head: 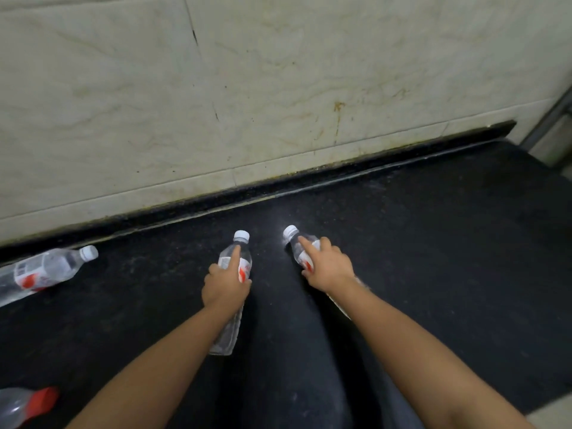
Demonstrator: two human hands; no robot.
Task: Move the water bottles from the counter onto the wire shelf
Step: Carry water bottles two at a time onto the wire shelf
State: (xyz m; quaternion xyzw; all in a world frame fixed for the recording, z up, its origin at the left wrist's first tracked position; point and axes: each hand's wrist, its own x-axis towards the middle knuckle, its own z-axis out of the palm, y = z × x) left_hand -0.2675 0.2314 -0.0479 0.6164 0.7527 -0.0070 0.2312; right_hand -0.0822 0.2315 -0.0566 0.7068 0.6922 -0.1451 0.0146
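Note:
Two clear water bottles with white caps and red-and-white labels lie on the black counter [433, 227], caps pointing toward the wall. My left hand [224, 284] is wrapped around the middle of the left bottle [230, 329], index finger stretched along its neck. My right hand [328, 264] grips the right bottle [295, 243] the same way; its lower body is hidden under my wrist. A third white-capped bottle [46, 269] lies on its side at the far left. A red-capped bottle [21, 405] shows at the bottom-left corner. No wire shelf is in view.
A stained pale marble wall [278, 88] rises behind the counter, with a dark raised lip along its base. A grey metal frame [551, 119] stands at the right end of the counter.

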